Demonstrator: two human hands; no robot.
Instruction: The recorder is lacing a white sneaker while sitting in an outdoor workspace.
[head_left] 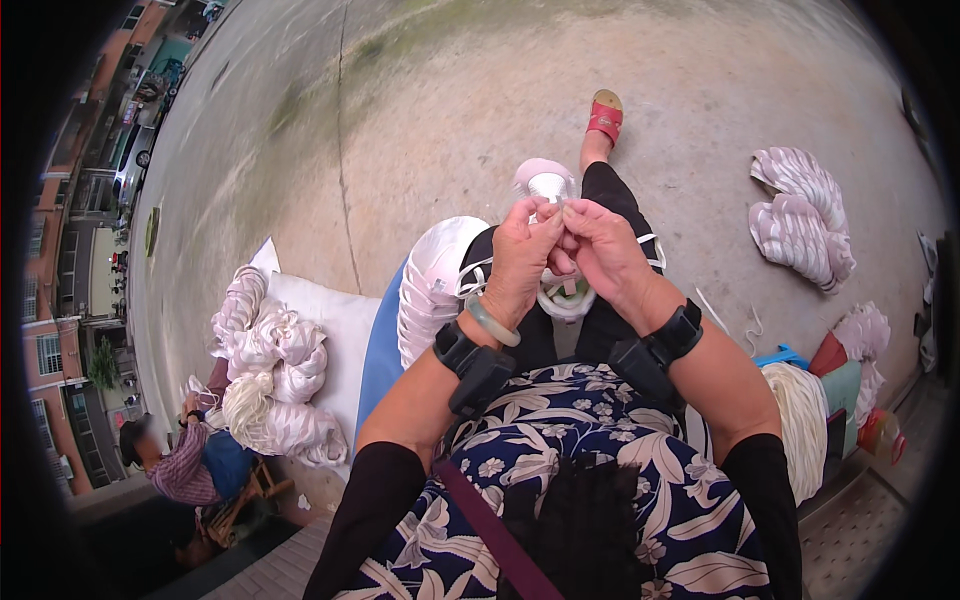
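- The left hand (520, 255) and right hand (598, 250) meet above the lap, fingertips pressed together, both pinching a small white piece (551, 190) with a pale pink rim.
- That piece sits at the fingertips, just beyond the hands on the far side, toward the red sandal (605, 115); both hands are equally near it (the left thumb covers part of it).
- Its long axis I cannot tell; too much is hidden by the fingers.
- A white band (566, 300) loops just under the hands, on the near side.
- A stack of white pieces (432, 285) lies left of the hands, touching the knee.
- Pink-striped bundles (800, 225) lie well right of the hands on the concrete ground (420, 120).
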